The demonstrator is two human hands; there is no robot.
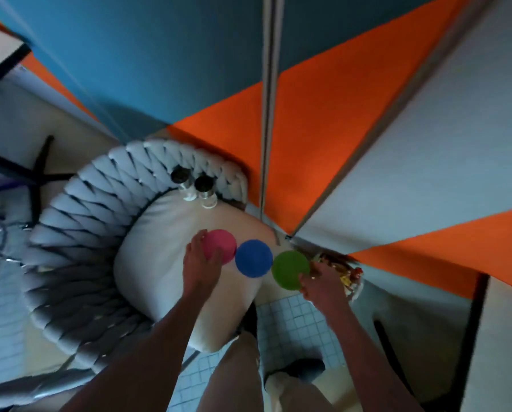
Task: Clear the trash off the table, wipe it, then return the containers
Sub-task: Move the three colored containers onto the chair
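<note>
I am leaning over a chair (79, 233) with a woven grey back and a pale cushion (165, 257), which fills the middle left of the frame. Three containers with round coloured lids sit in a row near the centre: a pink one (222, 243), a blue one (253, 258) and a green one (288, 269). My left hand (201, 260) is on the pink one, fingers curled over its near edge. My right hand (323, 285) is at the green one's lower right edge, and its fingers look bent, but the blur stops me telling whether they grip the container or the clear packet of something yellow and red (348, 275) that shows just behind that hand. Above the row, at the back of the cushion, stand two small glass shakers with dark tops (193, 185), close together. The tabletop I must put things back on is not clearly in view; a pale surface at the right of the frame may be it. My guess is that I am gathering the containers to carry them back. The risk is the soft cushion: pressing it or lifting one end of the row could tip the blue one, which neither hand holds, or set the shakers rolling towards the seat edge. If my right hand carries both packet and container, either could slip on the way.
</note>
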